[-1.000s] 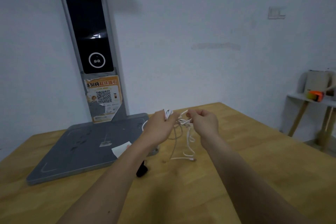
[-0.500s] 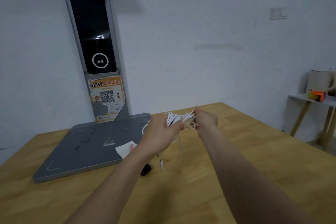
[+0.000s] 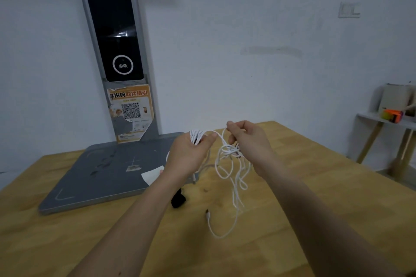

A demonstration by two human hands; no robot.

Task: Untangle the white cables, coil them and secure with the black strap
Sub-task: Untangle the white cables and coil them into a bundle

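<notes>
Both hands were up over the counter [image 3: 315, 186]. Our left hand [image 3: 191, 153] gripped a bunch of white cables [image 3: 229, 159]; right hand [image 3: 249, 139] pinched one strand above the knot. Black strap [image 3: 178, 199] lay below our left wrist.

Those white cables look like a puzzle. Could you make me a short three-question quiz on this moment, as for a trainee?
1. True or false: the black strap is already wrapped round the white cables.
2. Which hand grips the bundled loops? A) left hand B) right hand
3. Fill in: one loose plug end lies on the wooden ____.

Key: 1 false, the strap lies on the table below the left forearm. 2 A; the right hand pinches a strand above the tangle. 3 table.
</notes>
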